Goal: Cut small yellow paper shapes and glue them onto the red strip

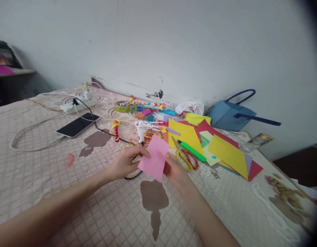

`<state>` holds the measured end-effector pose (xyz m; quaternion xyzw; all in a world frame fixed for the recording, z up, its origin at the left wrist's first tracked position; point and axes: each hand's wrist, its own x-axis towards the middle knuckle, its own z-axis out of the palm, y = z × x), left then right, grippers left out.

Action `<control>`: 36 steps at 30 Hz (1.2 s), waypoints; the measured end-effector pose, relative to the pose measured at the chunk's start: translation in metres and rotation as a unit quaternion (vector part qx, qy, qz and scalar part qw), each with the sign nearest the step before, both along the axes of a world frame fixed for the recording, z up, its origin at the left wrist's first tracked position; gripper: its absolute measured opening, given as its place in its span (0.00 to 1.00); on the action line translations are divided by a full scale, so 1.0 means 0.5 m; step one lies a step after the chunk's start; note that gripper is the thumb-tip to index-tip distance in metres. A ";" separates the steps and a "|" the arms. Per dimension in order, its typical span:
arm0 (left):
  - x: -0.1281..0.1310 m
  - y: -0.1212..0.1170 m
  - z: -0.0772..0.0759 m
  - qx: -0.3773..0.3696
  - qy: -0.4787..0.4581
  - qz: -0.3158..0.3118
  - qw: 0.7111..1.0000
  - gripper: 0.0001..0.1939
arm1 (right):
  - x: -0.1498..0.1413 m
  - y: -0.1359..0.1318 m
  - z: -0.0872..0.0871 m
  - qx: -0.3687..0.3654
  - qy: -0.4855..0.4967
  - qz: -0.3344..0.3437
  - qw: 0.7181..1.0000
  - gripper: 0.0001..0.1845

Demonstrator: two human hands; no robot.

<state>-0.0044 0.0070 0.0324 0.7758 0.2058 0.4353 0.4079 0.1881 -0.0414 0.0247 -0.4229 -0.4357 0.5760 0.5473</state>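
Observation:
Both hands hold up a pink sheet of paper (pixel 155 156) above the patterned tablecloth (pixel 102 212). My left hand (pixel 126 162) pinches its left edge, thumb on top. My right hand (pixel 175 171) grips the sheet's right side from behind, its fingers partly hidden by the paper. Just beyond the paper lie yellow and red scissors (pixel 186 158), a green marker (pixel 192 151) and a white glue gun (pixel 140 132).
Coloured paper sheets (pixel 226 151) are spread at the right, with a blue bag (pixel 229 115) against the wall. A phone (pixel 77 126), a power strip (pixel 78 105) and cables lie at the left. A roll of tape (pixel 122 106) and small craft bits sit near the wall.

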 end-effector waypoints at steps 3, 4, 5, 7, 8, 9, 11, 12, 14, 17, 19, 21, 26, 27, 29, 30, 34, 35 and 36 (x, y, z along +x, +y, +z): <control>0.008 -0.004 -0.020 -0.011 0.047 0.001 0.999 0.07 | -0.004 0.001 -0.012 -0.017 0.024 -0.043 0.999 0.15; 0.012 -0.005 -0.025 -0.029 0.046 -0.005 0.998 0.07 | -0.002 0.001 -0.015 -0.011 0.010 -0.064 0.998 0.14; 0.016 -0.007 -0.029 -0.052 0.037 -0.016 0.998 0.07 | -0.001 0.002 -0.018 -0.002 -0.009 -0.082 0.997 0.14; 0.024 -0.010 -0.035 -0.106 0.004 -0.044 0.993 0.06 | 0.000 0.002 -0.024 0.021 -0.047 -0.099 0.994 0.13; 0.028 -0.011 -0.036 -0.139 -0.016 -0.053 0.989 0.06 | -0.001 0.002 -0.026 0.030 -0.059 -0.101 0.993 0.13; 0.032 -0.012 -0.036 -0.172 -0.034 -0.058 0.983 0.06 | -0.003 0.002 -0.028 0.035 -0.067 -0.097 0.992 0.12; 0.037 -0.015 -0.036 -0.238 -0.060 -0.049 0.968 0.09 | -0.009 0.002 -0.031 0.038 -0.073 -0.085 0.993 0.11; 0.039 -0.016 -0.036 -0.268 -0.069 -0.037 0.960 0.10 | -0.012 0.002 -0.034 0.036 -0.073 -0.081 0.993 0.10; 0.041 -0.018 -0.035 -0.319 -0.082 -0.012 0.944 0.11 | -0.014 0.003 -0.039 0.035 -0.070 -0.082 0.994 0.10; 0.040 -0.019 -0.035 -0.361 -0.091 0.021 0.928 0.13 | -0.012 0.005 -0.046 0.032 -0.061 -0.088 0.994 0.11; 0.039 -0.019 -0.037 -0.365 -0.084 0.041 0.926 0.14 | -0.012 0.005 -0.048 0.023 -0.050 -0.082 0.995 0.15; 0.037 -0.016 -0.040 -0.359 -0.073 0.059 0.929 0.14 | -0.014 0.004 -0.047 0.011 -0.022 -0.057 0.998 0.19; 0.034 -0.008 -0.050 -0.315 -0.054 0.060 0.946 0.14 | -0.022 0.005 -0.039 -0.036 0.062 -0.035 0.997 0.17; 0.033 -0.007 -0.051 -0.307 -0.048 0.060 0.949 0.15 | -0.022 0.006 -0.037 -0.041 0.074 -0.040 0.996 0.17; 0.033 -0.007 -0.054 -0.295 -0.034 0.065 0.953 0.15 | -0.022 0.007 -0.033 -0.039 0.096 -0.039 0.994 0.20; 0.033 -0.007 -0.055 -0.290 -0.026 0.067 0.954 0.15 | -0.022 0.007 -0.031 -0.033 0.102 -0.033 0.994 0.22; 0.033 -0.009 -0.055 -0.267 -0.010 0.088 0.960 0.14 | -0.019 0.003 -0.031 -0.006 0.032 -0.025 0.999 0.18; 0.033 -0.010 -0.054 -0.262 -0.009 0.090 0.961 0.14 | -0.018 0.001 -0.033 0.001 0.003 -0.034 0.999 0.16; 0.033 -0.011 -0.053 -0.259 -0.011 0.085 0.962 0.13 | -0.018 0.000 -0.036 0.006 -0.022 -0.046 0.999 0.14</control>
